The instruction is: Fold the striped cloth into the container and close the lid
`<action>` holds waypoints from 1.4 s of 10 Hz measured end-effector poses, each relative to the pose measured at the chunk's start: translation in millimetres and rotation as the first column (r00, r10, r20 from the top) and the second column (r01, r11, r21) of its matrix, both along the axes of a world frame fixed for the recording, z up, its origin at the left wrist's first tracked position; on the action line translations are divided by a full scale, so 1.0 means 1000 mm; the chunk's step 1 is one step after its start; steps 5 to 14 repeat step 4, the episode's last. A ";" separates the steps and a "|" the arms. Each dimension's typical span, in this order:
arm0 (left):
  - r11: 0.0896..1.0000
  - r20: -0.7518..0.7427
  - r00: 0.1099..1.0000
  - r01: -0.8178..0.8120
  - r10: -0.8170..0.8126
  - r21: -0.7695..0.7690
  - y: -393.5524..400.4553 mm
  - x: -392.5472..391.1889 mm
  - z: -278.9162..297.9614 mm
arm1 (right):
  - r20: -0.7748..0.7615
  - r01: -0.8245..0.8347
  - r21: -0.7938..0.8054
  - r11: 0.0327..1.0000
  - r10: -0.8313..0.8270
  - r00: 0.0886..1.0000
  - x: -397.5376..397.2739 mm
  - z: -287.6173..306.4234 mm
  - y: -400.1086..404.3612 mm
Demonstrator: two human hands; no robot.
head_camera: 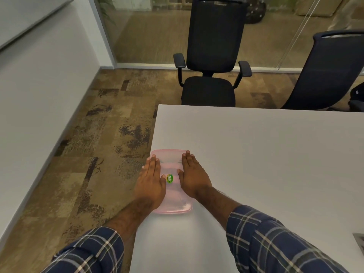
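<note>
Your left hand (150, 181) and right hand (192, 177), both spread flat, press the pink lid (170, 156) on one container at the table's (266, 154) left edge; the cloth is not visible.

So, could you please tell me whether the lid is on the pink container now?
On: the lid lies flat over the container, left hand and right hand flat on it. Whether it is fully sealed, cannot tell.

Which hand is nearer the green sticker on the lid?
Left. The left hand lies flat with its thumb tip almost touching the green sticker; the right hand rests on the lid slightly farther off.
</note>
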State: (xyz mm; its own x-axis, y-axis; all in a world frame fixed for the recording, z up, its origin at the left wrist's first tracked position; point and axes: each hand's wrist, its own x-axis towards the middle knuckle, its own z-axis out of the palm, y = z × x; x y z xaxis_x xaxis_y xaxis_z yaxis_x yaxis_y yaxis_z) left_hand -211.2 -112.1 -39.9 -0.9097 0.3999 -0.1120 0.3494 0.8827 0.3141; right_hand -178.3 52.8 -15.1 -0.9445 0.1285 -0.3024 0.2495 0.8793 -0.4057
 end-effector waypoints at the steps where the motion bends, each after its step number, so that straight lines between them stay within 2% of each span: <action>1: 0.998 -0.003 0.999 0.038 -0.038 -0.040 0.000 -0.001 0.004 | 0.024 -0.057 -0.025 0.998 0.058 0.998 0.005 0.009 0.009; 2: 0.991 -0.023 0.996 0.083 -0.085 -0.107 0.000 -0.004 0.009 | -0.051 -0.007 -0.052 0.999 0.004 0.999 0.026 0.013 0.021; 3: 0.992 -0.061 0.993 0.093 -0.098 -0.083 0.002 0.002 0.014 | -0.123 0.048 -0.031 0.998 -0.052 0.991 0.042 0.012 0.030; 4: 0.982 -0.070 0.980 0.188 -0.189 -0.013 0.014 0.020 0.021 | -0.199 0.096 0.049 0.994 -0.084 0.976 0.059 0.016 0.048; 14: 0.982 -0.070 0.980 0.188 -0.189 -0.013 0.014 0.020 0.021 | -0.199 0.096 0.049 0.994 -0.084 0.976 0.059 0.016 0.048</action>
